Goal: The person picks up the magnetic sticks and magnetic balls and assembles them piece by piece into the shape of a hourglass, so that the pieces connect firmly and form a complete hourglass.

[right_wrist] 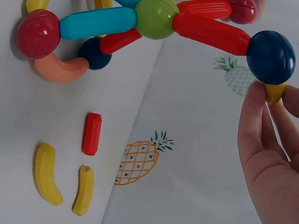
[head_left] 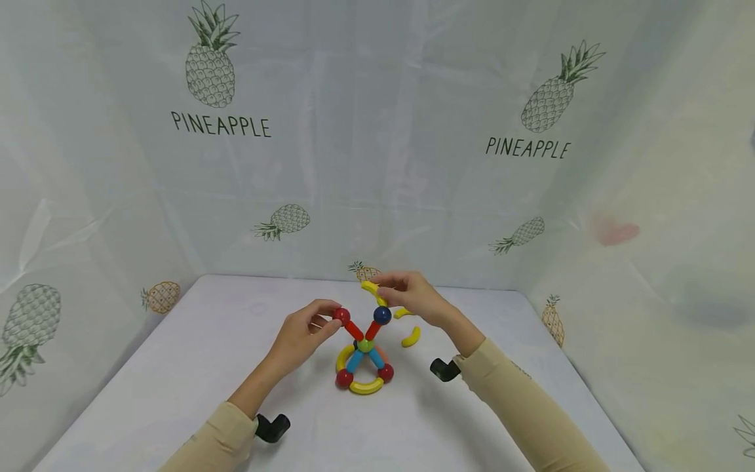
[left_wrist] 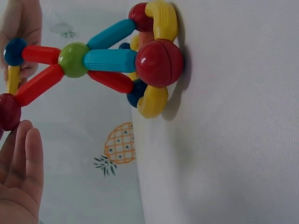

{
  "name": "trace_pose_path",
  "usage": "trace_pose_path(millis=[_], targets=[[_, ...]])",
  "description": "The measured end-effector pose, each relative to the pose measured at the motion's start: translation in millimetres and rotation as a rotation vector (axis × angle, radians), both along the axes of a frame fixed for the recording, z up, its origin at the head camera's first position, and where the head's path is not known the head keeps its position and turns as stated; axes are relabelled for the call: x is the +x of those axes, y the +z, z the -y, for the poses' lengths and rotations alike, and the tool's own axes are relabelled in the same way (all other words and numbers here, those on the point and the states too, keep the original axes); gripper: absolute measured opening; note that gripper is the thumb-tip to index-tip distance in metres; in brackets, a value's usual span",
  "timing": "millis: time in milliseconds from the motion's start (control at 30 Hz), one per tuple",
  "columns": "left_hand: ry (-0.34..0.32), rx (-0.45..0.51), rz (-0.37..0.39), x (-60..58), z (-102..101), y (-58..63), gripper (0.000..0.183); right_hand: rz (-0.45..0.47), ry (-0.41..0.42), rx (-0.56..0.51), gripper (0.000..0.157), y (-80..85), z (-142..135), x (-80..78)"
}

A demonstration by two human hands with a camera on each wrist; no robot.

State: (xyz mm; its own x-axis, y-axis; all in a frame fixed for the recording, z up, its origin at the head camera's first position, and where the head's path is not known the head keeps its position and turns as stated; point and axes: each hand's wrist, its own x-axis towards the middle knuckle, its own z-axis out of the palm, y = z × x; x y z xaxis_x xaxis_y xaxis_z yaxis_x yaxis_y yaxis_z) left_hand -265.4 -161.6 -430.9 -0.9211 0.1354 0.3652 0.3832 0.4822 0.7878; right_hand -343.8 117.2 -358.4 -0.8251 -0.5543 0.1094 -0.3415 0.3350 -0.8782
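So from the head view, the hands are apart, left hand (head_left: 303,334) pinching a red ball (head_left: 341,316) between thumb and fingers, right hand (head_left: 413,296) pinching a yellow curved stick (head_left: 371,288) right above a navy ball (head_left: 382,316). The ball-and-stick build (head_left: 366,345) is standing on the table (head_left: 312,426) between and below both hands, and a couple of loose yellow curves (head_left: 411,337) sit under the right hand. Left wrist view: left fingertips are up against that red ball, and a red stick (left_wrist: 40,85) runs from it to the green ball (left_wrist: 74,59), away from the hand. Right wrist view: the yellow stick's end touches the navy ball, right fingers pinched around it, with a loose red stick (right_wrist: 92,134) lying near the loose curves, well apart from that hand.
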Motion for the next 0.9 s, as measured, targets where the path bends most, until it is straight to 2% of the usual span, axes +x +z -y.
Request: trace_pose_path(millis=[633, 900], targets=[[0.001, -0.020, -0.010, -2.8, -3.7, 2.0, 0.044, 0.087, 0.103, 0.077, 0.035, 0.5, -0.1, -7.9], [0.004, -0.042, -0.031, -3.2, -5.6, 3.3, 0.043, 0.097, 0.135, 0.106, 0.033, 3.3, 1.4, -7.8]])
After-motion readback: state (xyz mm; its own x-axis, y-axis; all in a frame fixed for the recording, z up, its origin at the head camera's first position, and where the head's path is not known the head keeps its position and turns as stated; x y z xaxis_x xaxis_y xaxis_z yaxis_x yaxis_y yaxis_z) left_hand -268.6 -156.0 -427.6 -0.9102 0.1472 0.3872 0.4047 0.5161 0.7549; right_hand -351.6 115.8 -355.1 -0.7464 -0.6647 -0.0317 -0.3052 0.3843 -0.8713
